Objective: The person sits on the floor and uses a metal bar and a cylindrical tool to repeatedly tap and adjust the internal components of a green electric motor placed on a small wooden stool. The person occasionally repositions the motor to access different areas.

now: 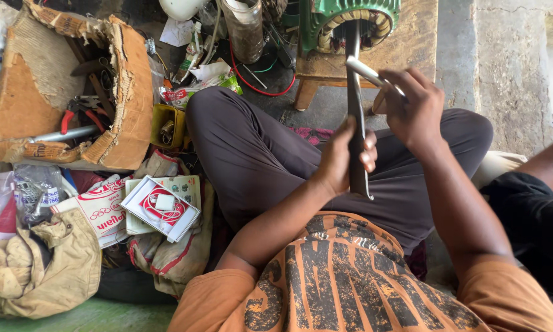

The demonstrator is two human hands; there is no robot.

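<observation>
My left hand grips a long, flat dark metal bar held upright over my lap; its top end reaches into a green motor housing with copper windings. My right hand holds a short silvery rod-like tool against the upper part of the bar. The bar's lower end curls into a small hook near my thigh. I sit cross-legged in dark trousers and an orange printed shirt.
The motor rests on a low wooden stool. At left stands a torn cardboard box holding pliers and tools, with a small yellow tub, packets, papers and cloth around it. Another person's arm is at the right edge.
</observation>
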